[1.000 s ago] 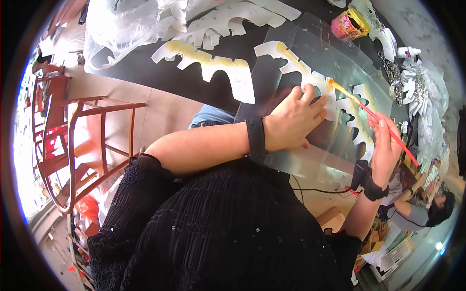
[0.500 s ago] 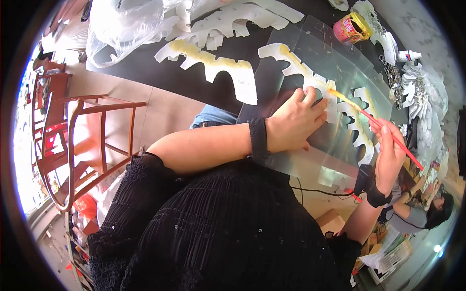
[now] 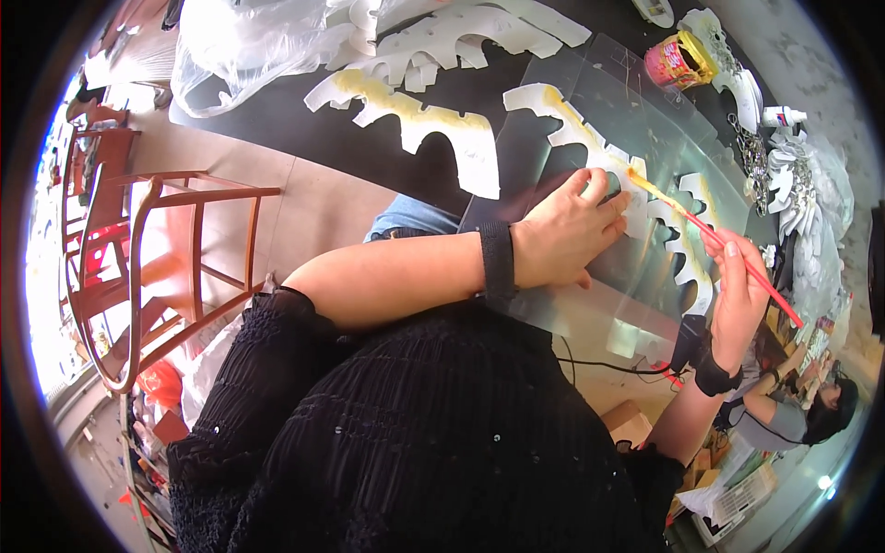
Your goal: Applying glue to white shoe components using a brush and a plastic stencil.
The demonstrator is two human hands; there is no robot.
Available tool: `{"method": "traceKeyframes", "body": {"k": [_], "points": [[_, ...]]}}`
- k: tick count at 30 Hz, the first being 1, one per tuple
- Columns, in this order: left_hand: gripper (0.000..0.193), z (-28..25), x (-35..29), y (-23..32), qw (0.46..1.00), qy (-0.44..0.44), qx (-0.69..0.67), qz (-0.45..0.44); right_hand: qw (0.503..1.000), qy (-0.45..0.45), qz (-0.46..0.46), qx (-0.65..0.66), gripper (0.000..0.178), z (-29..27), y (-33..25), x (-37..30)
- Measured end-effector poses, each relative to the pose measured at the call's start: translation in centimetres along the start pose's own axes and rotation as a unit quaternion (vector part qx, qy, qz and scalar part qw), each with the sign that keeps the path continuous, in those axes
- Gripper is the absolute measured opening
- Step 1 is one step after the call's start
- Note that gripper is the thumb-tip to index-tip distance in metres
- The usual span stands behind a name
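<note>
Setting: black worktable (image 3: 304,129) runs across the top of my view, with a pale tiled floor on my left side and a red-brown wooden chair (image 3: 157,267) standing there.
Nearest to me: my black knitted top (image 3: 415,433) fills the lower middle, and both my forearms reach out from it.
Left hand: my left hand (image 3: 562,235) lies flat, fingers spread and loose, pressing down on a clear plastic sheet (image 3: 590,120) and on the edge of the white scalloped cutout (image 3: 599,152) I am working on; it grips nothing. A black band (image 3: 498,258) circles that wrist.
Right hand: my right hand (image 3: 737,295) is closed round a thin red-handled brush (image 3: 728,249), held like a pen; a black strap (image 3: 714,378) sits on this wrist.
Brush tip: the bristle end, loaded with yellow, touches the white scalloped cutout just beyond my left fingertips.
Cutout: it lies on the clear sheet, its arched edge already streaked yellow along part of its length.
Farther left: a second white cutout with yellow edging (image 3: 415,120) rests on the bare black tabletop, apart from the sheet.
Far edge: more unpainted white cutouts (image 3: 461,37) and a crumpled clear plastic bag (image 3: 240,46) lie beyond it.
Far right: a small pink pot with yellow paint (image 3: 678,60) stands past the sheet, near a heap of white pieces (image 3: 811,194).
Lower right: another person (image 3: 811,405) with dark hair sits below the table's end.
</note>
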State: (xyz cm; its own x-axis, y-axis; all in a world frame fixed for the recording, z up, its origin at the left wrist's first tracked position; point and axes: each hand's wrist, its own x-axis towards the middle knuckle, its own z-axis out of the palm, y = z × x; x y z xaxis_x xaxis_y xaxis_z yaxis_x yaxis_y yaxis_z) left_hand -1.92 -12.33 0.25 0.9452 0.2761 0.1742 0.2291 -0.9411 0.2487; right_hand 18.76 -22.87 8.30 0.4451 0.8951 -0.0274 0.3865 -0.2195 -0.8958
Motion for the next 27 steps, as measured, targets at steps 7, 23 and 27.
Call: {"method": "traceKeyframes", "body": {"k": [7, 23, 27], "points": [[0.075, 0.1, 0.0, -0.2, 1.000, 0.010, 0.001, -0.001, 1.000, 0.007, -0.003, -0.003, 0.020, 1.5, -0.3, 0.6], [0.077, 0.1, -0.1, -0.2, 1.000, 0.000, 0.013, 0.004, 0.998, -0.040, -0.038, 0.014, 0.019, 2.7, -0.5, 0.7], [0.076, 0.0, 0.0, -0.1, 1.000, -0.003, 0.013, 0.005, 0.996, -0.041, -0.051, -0.062, 0.018, 1.3, -0.9, 0.4]]}}
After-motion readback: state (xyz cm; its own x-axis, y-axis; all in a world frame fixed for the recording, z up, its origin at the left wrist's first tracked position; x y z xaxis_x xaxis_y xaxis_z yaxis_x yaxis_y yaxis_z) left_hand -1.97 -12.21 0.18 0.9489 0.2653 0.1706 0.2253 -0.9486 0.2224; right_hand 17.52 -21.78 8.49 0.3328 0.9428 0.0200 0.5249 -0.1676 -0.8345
